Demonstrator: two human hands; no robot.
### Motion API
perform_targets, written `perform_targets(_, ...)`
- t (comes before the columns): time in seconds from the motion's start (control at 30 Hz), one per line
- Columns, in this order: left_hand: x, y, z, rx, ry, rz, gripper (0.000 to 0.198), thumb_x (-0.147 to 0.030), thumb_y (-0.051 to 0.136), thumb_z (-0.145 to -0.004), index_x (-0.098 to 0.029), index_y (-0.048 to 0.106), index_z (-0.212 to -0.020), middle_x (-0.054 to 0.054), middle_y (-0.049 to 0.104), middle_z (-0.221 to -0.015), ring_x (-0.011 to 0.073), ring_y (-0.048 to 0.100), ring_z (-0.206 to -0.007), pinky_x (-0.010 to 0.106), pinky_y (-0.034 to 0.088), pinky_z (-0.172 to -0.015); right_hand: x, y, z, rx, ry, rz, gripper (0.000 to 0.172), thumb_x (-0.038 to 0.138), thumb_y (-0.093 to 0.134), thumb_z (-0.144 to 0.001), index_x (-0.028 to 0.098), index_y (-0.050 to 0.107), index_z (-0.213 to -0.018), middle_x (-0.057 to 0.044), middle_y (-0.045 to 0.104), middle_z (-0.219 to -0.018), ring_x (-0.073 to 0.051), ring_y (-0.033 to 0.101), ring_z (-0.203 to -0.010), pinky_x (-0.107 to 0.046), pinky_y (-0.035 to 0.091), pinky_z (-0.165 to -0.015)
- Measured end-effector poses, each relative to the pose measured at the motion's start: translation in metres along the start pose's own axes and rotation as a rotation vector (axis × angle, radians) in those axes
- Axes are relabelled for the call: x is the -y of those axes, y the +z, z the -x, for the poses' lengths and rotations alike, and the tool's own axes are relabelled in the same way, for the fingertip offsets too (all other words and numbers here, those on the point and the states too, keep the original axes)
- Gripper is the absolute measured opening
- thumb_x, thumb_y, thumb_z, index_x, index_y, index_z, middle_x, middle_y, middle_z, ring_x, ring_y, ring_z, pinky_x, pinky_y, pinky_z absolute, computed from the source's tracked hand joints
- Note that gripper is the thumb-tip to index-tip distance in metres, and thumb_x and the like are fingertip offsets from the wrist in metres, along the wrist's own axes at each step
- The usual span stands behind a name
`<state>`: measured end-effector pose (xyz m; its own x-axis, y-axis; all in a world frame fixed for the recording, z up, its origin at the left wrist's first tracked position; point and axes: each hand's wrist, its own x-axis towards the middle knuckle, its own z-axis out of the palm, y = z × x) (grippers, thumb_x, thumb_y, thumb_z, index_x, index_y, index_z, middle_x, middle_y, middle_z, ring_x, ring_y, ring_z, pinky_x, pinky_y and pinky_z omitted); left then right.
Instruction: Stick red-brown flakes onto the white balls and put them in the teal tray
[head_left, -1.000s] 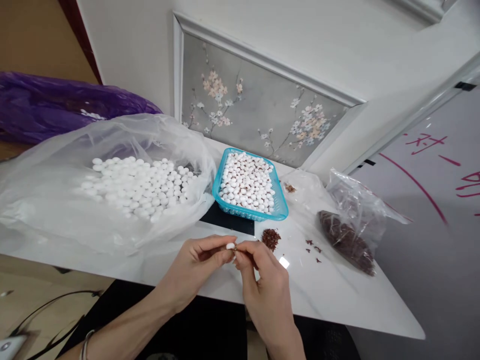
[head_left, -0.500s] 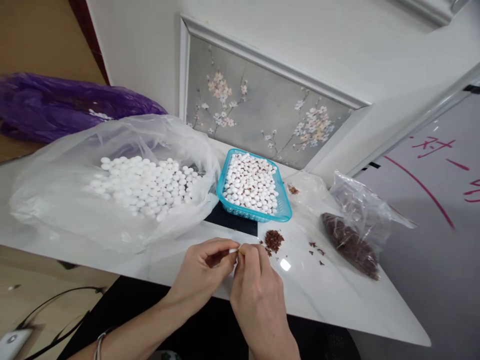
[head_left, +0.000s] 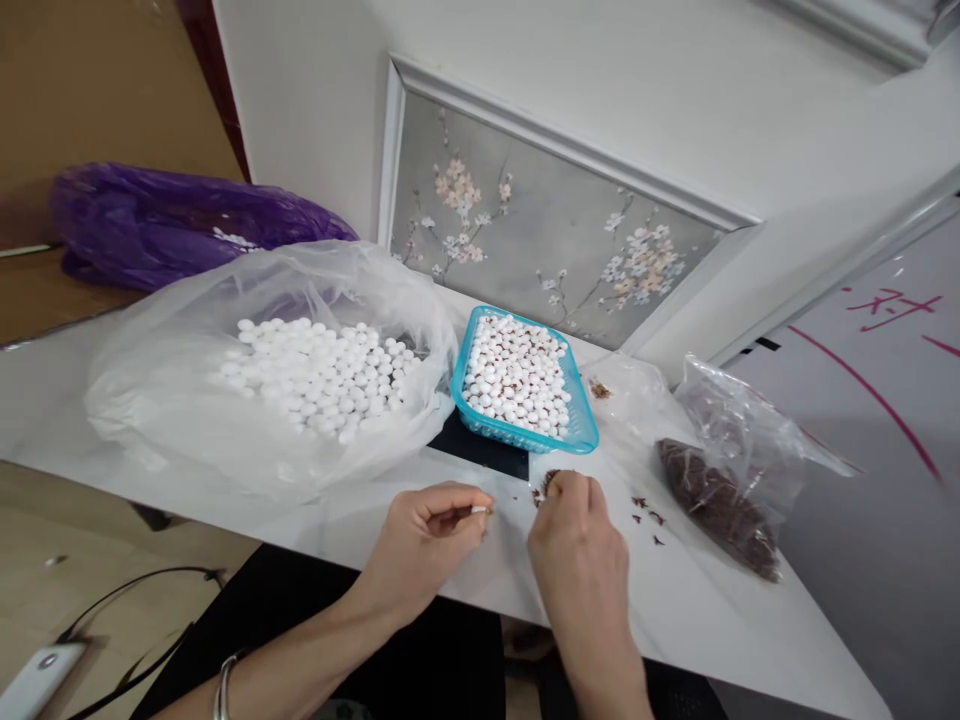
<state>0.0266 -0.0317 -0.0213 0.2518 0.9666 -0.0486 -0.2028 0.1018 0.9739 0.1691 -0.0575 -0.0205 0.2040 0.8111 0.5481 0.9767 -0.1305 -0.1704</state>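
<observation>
White bead (head_left: pixel 478 510), pinched in L hand (head_left: pixel 424 550), may drop if grip slackens; R hand (head_left: pixel 581 560) at brown pile (head_left: pixel 549 482), hold unclear.

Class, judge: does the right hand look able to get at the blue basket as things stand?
Probably yes: the right hand is at the brown pile just in front of the blue basket, and nothing tall seems to stand between them.

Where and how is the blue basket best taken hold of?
Probably by the rim of the blue basket at its right side, coming from the right: there bare inner wall shows beside the white pieces, leaving room to grip, while the left rim is close to the white bag. Another grip on the near rim would likely steady it.
</observation>
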Motion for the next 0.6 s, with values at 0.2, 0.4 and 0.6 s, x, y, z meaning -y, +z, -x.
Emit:
perform_targets(0.2, 0.003, -0.002, -0.002, 0.118, 0.012, 0.061, 0.012, -0.020, 0.062, -0.080, -0.019, 0.073, -0.084, 0.000, 0.063, -0.070, 0.0141, 0.055, -0.069, 0.024, 0.047, -0.068, -0.004, -0.021, -0.002, 0.369, -0.042, -0.628, 0.012, 0.022, 0.041, -0.094, 0.022, 0.052, -0.090, 0.001, 0.058, -0.076, -0.013, 0.056, -0.063, -0.024, 0.043, -0.060)
perform_targets(0.4, 0.000, -0.001, -0.002, 0.137, 0.045, 0.058, 0.005, -0.019, 0.064, -0.079, -0.017, 0.069, -0.080, -0.001, 0.063, -0.069, 0.0129, 0.057, -0.068, 0.022, 0.047, -0.066, 0.007, -0.026, -0.001, 0.411, -0.032, -0.667, 0.013, 0.017, 0.041, -0.093, 0.022, 0.051, -0.085, 0.001, 0.056, -0.080, -0.012, 0.054, -0.069, -0.024, 0.040, -0.063)
perform_targets(0.6, 0.006, 0.000, 0.000, 0.077, 0.053, 0.010, 0.009, -0.019, 0.066, -0.076, -0.018, 0.069, -0.084, 0.002, 0.069, -0.078, 0.0149, 0.062, -0.073, 0.023, 0.050, -0.068, 0.006, -0.024, 0.000, 0.401, -0.088, -0.624, 0.016, 0.014, 0.038, -0.093, 0.021, 0.050, -0.084, 0.000, 0.053, -0.079, -0.014, 0.052, -0.070, -0.026, 0.039, -0.066)
